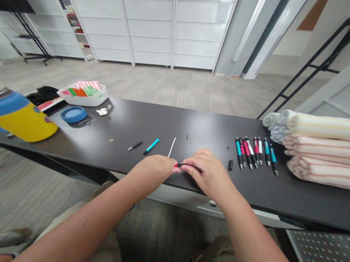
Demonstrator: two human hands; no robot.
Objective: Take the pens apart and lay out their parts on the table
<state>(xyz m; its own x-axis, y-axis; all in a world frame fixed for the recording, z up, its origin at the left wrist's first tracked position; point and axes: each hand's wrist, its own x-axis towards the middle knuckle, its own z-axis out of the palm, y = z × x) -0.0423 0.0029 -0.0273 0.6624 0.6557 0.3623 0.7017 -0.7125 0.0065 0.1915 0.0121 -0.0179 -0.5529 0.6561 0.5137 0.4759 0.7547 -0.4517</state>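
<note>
Over the near edge of the dark table, my two hands meet on a pen (182, 165) with a pinkish-red part and a black part. My left hand (154, 169) pinches the red part, most of which its fingers hide. The black part sits between the fingers of my right hand (210, 170). A thin white refill (172, 146) lies just beyond my left hand. Left of it are a teal pen barrel (152, 145) and a black tapered pen piece (135, 145). To the right of my right hand stands a short black piece (230, 165).
Several teal, red and white pens (255, 153) lie in a row beside rolled striped towels (326, 149). Small dark bits (187, 137) are on the table (138, 119). At left are a yellow-blue tumbler (20, 114), a blue lid (73, 114) and a white basket (86, 100).
</note>
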